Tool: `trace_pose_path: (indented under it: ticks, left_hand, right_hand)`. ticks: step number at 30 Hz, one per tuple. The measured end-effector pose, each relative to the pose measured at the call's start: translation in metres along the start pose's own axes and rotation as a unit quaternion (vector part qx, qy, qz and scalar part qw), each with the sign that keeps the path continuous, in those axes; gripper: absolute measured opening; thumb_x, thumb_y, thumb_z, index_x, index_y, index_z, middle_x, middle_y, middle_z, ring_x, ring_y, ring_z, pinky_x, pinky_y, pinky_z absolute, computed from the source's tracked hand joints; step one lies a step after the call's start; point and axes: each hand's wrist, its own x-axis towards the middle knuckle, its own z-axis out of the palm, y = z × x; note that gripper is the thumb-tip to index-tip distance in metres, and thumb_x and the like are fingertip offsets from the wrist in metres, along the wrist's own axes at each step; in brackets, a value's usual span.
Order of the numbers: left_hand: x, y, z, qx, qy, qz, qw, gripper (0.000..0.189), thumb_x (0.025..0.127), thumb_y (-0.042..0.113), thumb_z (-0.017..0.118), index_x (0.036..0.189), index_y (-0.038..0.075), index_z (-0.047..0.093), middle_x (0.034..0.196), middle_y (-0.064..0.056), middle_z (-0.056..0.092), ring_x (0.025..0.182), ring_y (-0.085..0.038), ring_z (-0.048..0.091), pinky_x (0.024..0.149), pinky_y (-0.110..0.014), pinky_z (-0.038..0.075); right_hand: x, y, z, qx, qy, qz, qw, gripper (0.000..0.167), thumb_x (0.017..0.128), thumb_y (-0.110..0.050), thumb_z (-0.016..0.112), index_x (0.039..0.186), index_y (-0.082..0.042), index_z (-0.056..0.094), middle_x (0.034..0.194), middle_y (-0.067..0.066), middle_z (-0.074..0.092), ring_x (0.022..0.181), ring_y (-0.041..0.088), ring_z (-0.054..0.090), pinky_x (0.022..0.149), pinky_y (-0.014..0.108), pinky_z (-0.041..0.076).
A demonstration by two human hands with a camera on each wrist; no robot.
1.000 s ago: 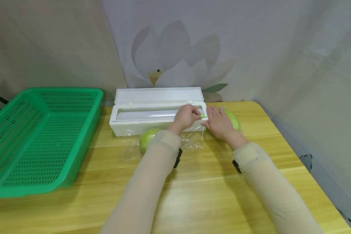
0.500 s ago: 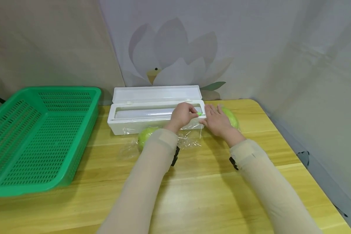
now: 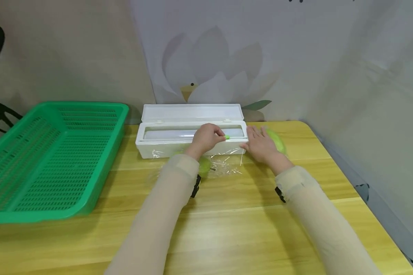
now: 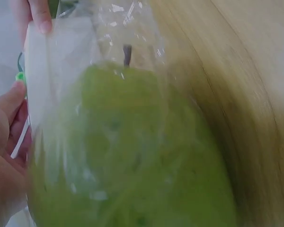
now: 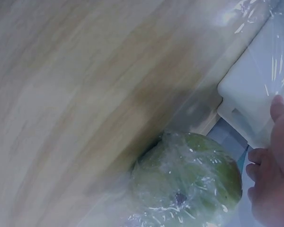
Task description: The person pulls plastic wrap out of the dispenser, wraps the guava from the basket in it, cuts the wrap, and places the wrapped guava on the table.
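A white cling film dispenser box (image 3: pixel 149 149) stands on the table with its lid raised and a film roll (image 3: pixel 168 134) inside. My left hand (image 3: pixel 205 139) pinches a small green slide cutter (image 3: pixel 227 137) at the box's front edge. My right hand (image 3: pixel 260 146) rests on the box's right end with its fingers extended. Clear cling film (image 3: pixel 223 165) hangs over the front onto a green pear (image 4: pixel 132 151), its stem showing through the film. The left forearm covers part of this pear in the head view. A second pear (image 5: pixel 189 177), wrapped in film, lies beside the right hand.
A green plastic basket (image 3: pixel 122 128) with slotted sides stands on the left of the wooden table (image 3: pixel 234 233). Behind the box hangs a pale curtain (image 3: pixel 213 53) with a flower print. The table's right edge runs beside the right arm.
My left hand has slid left along the box's front edge with the green slide cutter. My right hand stays at the box's right end. The head view has shifted slightly.
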Motion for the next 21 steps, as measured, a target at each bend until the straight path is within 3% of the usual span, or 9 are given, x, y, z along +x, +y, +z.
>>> trace_pose_path:
  ticks: [6,15,21]
  left_hand:
    - [-0.002,-0.007,-0.003,-0.007,-0.004,0.01,0.9999,0.019,0.088,0.026,0.064,0.099,0.012,0.07,0.115,-0.002,0.067,0.11,-0.02,0.058,0.094,-0.034,0.046]
    - [-0.011,-0.034,-0.022,-0.015,0.019,0.016,0.9996,0.019,0.087,0.026,0.066,0.098,0.011,0.072,0.113,-0.005,0.068,0.108,-0.022,0.061,0.099,-0.035,0.044]
    - [-0.011,-0.042,-0.028,-0.021,0.027,0.018,0.9992,0.018,0.086,0.025,0.067,0.097,0.01,0.072,0.113,-0.006,0.068,0.111,-0.024,0.059,0.104,-0.037,0.04]
  right_hand:
    - [0.001,0.003,0.003,0.001,-0.004,-0.001,1.0,0.072,0.101,-0.04,0.03,0.145,0.01,0.003,0.154,0.022,0.009,0.144,0.036,0.01,0.118,0.049,-0.001]
    - [0.002,0.014,0.005,0.009,0.002,-0.007,0.9999,0.071,0.102,-0.038,0.03,0.145,0.01,0.003,0.154,0.024,0.007,0.143,0.038,0.008,0.117,0.05,-0.002]
    - [0.003,0.028,0.006,0.011,0.003,-0.002,0.9999,0.071,0.102,-0.038,0.03,0.145,0.011,0.002,0.154,0.025,0.007,0.143,0.039,0.008,0.117,0.051,-0.003]
